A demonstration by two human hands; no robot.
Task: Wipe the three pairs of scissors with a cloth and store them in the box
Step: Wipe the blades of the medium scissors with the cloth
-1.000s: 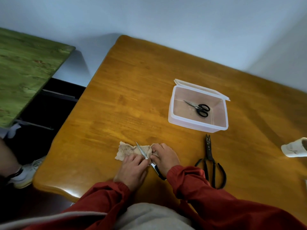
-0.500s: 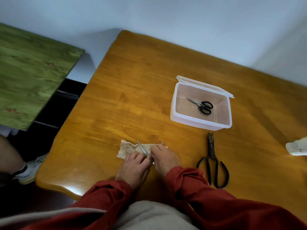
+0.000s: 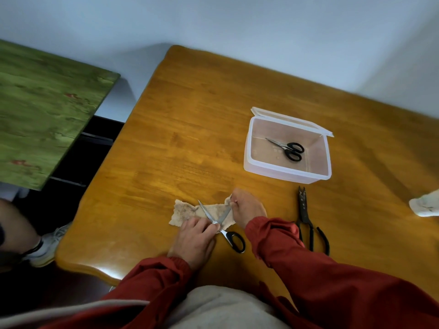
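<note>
My left hand (image 3: pixel 193 236) presses the open scissors (image 3: pixel 225 233) at the pivot on the table (image 3: pixel 166 138). My right hand (image 3: pixel 248 207) pinches the cloth (image 3: pixel 184 211) around one blade. The steel looks stiff, slick and sharp, so I'd grip the black handles.

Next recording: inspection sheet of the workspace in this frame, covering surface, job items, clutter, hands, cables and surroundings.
Surface: glossy wooden table.
Job's things: clear box, lid open, small scissors lying inside; second scissors, blades spread, on the cloth near the front edge; black shears on the table beside the right sleeve, outside the box.
Clutter: white object cut off at the right edge, unidentifiable.
Hands: left hand presses the second scissors near the pivot; right hand pinches the cloth over one blade.
Cables: nothing seen.
Surroundings: green table at left, another person's shoe on the floor, pale wall behind.
</note>
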